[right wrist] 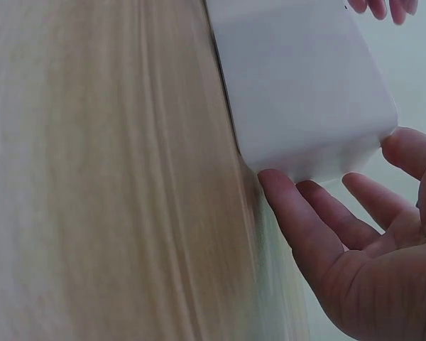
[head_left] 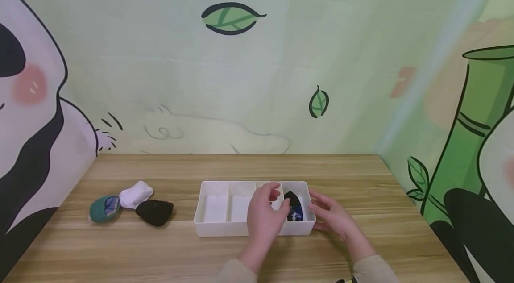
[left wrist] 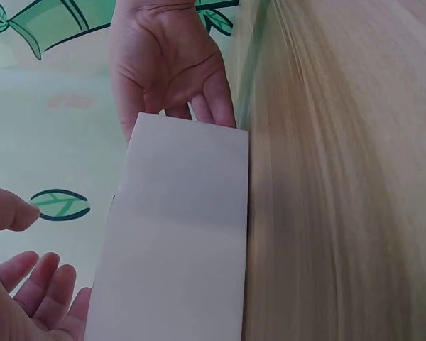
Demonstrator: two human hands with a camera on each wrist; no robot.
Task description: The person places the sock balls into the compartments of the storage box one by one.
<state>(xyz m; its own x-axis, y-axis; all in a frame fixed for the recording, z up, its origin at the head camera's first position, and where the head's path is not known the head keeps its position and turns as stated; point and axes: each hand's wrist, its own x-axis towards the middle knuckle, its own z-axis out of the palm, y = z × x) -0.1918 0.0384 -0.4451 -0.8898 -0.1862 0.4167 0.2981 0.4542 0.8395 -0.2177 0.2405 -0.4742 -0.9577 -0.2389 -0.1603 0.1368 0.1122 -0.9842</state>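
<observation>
A long white divided box [head_left: 221, 229] stands on the table, and its rightmost compartment holds a dark balled sock [head_left: 295, 205] with a blue pattern. My left hand [head_left: 266, 212] hovers over the box just left of that sock, fingers loosely bent and nothing between thumb and fingertips. At the box's right end my right hand [head_left: 335, 218] touches the end wall with spread fingers [right wrist: 298, 213]; its thumb is at the upper edge in the right wrist view. In the left wrist view, the side of the box hides the compartments.
Left of the box lie a teal balled sock [head_left: 104, 208] with blue showing, a white one [head_left: 136, 194] and a black one [head_left: 155, 212], close together. Behind the wooden table [head_left: 192, 260] hangs a pale green printed backdrop [head_left: 281, 60] with panda, leaf and bamboo drawings.
</observation>
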